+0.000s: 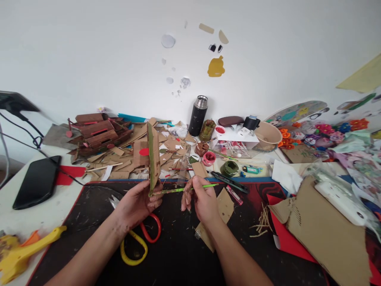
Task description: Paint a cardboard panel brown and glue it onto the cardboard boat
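Painted cardboard piece (154,159) was held upright above the mat (175,254).
The left grip (138,202) closed round its foot, the right grip (205,200) pinched a brush (172,191); the cardboard seemed light, creasable, best held by edges.

L hand (138,202) + R hand (204,198) = 2; 1 painted cardboard pc (153,159); 1 thin green stick (175,191); 1 pr scissors (133,248); 1 blk flask (198,118); 1 blk phone (37,182); 1 beige bowl (272,134); 1 yellow wall sticker (216,68); small paint pots (229,169) approx. 4, poss. 5, hard to tell amid clutter.
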Tool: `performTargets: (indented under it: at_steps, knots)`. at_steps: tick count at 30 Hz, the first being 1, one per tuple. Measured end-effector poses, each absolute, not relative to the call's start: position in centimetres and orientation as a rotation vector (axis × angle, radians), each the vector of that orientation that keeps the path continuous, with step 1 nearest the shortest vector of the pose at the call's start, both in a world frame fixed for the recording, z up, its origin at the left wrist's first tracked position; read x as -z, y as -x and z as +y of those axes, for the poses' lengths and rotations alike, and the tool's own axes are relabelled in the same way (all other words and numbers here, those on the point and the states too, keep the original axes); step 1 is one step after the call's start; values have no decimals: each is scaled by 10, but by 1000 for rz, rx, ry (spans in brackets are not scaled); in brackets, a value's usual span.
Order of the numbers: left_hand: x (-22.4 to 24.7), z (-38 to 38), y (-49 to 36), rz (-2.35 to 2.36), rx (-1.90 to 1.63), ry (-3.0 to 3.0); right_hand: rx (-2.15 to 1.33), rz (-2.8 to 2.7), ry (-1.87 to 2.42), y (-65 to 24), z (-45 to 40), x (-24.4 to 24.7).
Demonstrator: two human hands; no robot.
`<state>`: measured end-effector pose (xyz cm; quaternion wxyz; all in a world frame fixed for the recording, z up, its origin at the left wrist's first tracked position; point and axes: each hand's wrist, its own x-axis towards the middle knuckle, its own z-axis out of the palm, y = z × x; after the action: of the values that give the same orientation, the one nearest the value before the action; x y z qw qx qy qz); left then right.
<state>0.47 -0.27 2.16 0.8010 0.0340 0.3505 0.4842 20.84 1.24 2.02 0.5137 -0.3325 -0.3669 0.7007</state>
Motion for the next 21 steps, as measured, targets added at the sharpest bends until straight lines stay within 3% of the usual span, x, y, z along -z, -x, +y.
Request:
performTargets:
  at_steps: [21]
  knots:
    - [-21, -3, -5, 704, -1034, -85, -1677, -851, 766, -211, 12, -19]
